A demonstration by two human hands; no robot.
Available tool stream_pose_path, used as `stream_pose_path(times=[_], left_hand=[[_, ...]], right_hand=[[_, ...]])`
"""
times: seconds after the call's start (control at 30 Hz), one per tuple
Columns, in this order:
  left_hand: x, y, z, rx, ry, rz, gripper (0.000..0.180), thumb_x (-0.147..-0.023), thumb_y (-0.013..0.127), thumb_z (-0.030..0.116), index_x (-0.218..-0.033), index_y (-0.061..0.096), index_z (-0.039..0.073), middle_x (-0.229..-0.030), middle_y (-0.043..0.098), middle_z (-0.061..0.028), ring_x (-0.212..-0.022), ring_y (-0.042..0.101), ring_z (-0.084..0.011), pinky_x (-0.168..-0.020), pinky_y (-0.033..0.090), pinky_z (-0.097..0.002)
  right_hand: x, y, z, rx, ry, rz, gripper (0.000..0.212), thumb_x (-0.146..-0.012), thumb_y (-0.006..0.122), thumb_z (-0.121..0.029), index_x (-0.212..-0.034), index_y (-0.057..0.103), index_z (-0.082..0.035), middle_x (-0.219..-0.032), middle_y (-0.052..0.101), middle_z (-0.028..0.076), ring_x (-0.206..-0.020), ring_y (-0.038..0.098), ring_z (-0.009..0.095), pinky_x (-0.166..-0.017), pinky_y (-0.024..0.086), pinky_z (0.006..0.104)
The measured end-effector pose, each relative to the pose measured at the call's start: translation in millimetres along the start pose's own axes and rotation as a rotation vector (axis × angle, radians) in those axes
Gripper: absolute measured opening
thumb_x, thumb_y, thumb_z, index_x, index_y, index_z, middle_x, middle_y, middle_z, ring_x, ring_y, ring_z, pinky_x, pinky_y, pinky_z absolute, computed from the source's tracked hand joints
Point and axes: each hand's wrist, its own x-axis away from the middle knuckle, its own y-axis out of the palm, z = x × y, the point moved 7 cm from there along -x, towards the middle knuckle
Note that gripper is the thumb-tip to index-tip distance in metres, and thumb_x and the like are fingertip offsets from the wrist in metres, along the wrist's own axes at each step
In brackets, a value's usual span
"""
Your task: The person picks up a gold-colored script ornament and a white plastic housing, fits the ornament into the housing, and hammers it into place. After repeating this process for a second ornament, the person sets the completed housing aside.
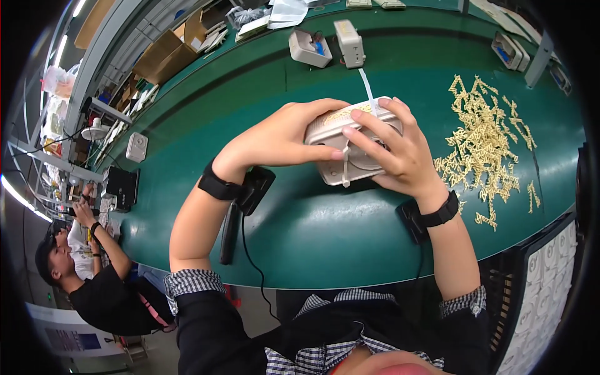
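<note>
Above the middle of the table I hold a whitish plastic housing (331, 172) between both hands, tilted so that a round part on its face shows. My left hand (287, 134) grips its left side, the thumb against a small upright post on the face. From the right, my right hand (400, 147) clasps it, fingers bent over the top edge and face. A row of cream-coloured pieces (340, 117) lies along the upper edge, near my right fingertips. A narrow white strip (366, 84) runs from the top toward the back. My right palm hides part of the housing.
Small cream zigzag pieces (481, 144) are heaped at the right. Behind the housing stand an open white box with wires (310, 49) and a closed white unit (349, 44). A black handle-like object (229, 234) lies by my left forearm. Another person (94, 281) works at the left.
</note>
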Motion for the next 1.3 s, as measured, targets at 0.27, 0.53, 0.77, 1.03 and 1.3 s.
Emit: stream_pose_path(times=[0.27, 0.53, 0.77, 1.03, 1.3], left_hand=[[57, -8, -1, -0.038, -0.072, 0.376, 0.059, -0.073, 0.077, 0.019, -0.121, 0.052, -0.004, -0.104, 0.063, -0.0116, -0.094, 0.060, -0.0147, -0.082, 0.048, -0.0292], [86, -105, -100, -0.476, -0.479, 0.816, 0.056, -0.065, 0.077, 0.026, -0.109, 0.060, -0.004, -0.095, 0.067, -0.0186, -0.087, 0.066, -0.0253, -0.078, 0.051, -0.0326], [49, -162, -212, -0.638, -0.650, 1.005, 0.060, -0.063, 0.077, 0.036, -0.106, 0.061, -0.003, -0.096, 0.067, -0.0199, -0.090, 0.065, -0.0308, -0.080, 0.051, -0.0381], [-45, -142, -200, -0.911, -0.557, 1.141, 0.076, -0.065, 0.077, 0.043, -0.115, 0.051, -0.008, -0.112, 0.055, -0.0265, -0.106, 0.052, -0.0404, -0.091, 0.045, -0.0435], [-115, -87, -224, -0.404, -1.036, 0.949, 0.099, -0.060, 0.075, 0.058, -0.124, 0.042, -0.009, -0.129, 0.038, -0.0248, -0.121, 0.034, -0.0408, -0.098, 0.037, -0.0466]], right_hand=[[-2, -7, -14, -0.099, -0.064, 0.164, 0.063, -0.063, 0.069, -0.007, -0.123, 0.055, -0.018, -0.135, 0.045, 0.003, -0.120, 0.043, 0.034, -0.097, 0.042, 0.0464], [0, -6, 15, -0.105, 0.369, 0.072, 0.063, -0.072, 0.070, -0.006, -0.130, 0.045, -0.007, -0.139, 0.039, 0.012, -0.124, 0.042, 0.034, -0.100, 0.039, 0.0425], [20, 26, 27, -0.083, 0.532, -0.188, 0.060, -0.072, 0.070, -0.007, -0.127, 0.044, -0.006, -0.133, 0.043, 0.014, -0.121, 0.043, 0.033, -0.097, 0.042, 0.0393], [25, 29, 33, -0.083, 0.559, -0.205, 0.058, -0.072, 0.070, -0.007, -0.125, 0.046, -0.004, -0.128, 0.046, 0.014, -0.118, 0.046, 0.033, -0.095, 0.044, 0.0391], [24, 28, 30, -0.102, 0.559, -0.207, 0.057, -0.072, 0.070, -0.008, -0.123, 0.047, -0.003, -0.125, 0.048, 0.014, -0.116, 0.048, 0.032, -0.094, 0.045, 0.0384]])
